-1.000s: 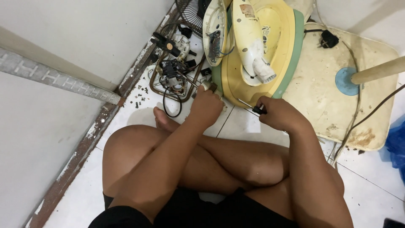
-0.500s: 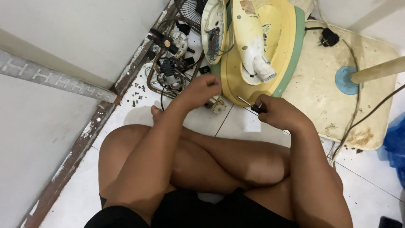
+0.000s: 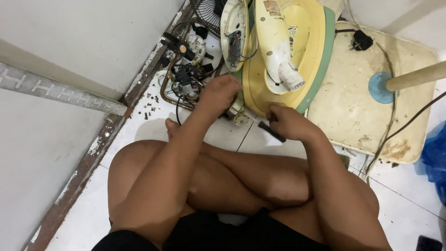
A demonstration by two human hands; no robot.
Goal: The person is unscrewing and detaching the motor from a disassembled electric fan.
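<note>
I sit cross-legged on a white tiled floor. My left hand (image 3: 222, 94) reaches forward with fingers curled over small parts at the near edge of a yellow and green fan base (image 3: 310, 51); what it grips is hidden. My right hand (image 3: 287, 122) is shut on a dark tool handle (image 3: 272, 132) just below the base. A cream fan neck (image 3: 278, 46) lies across the base. A round metal part (image 3: 238, 117) rests on the floor between my hands.
A tangle of wires and dark motor parts (image 3: 186, 76) lies by the wall, with loose screws (image 3: 151, 109) scattered nearby. A cream square stand base (image 3: 371, 116) with a pole (image 3: 416, 75) sits to the right. A blue bag (image 3: 436, 158) shows at the right edge.
My left hand has moved up from the floor near my foot to the front edge of the fan base. My right hand has stayed about where it was, holding the tool.
</note>
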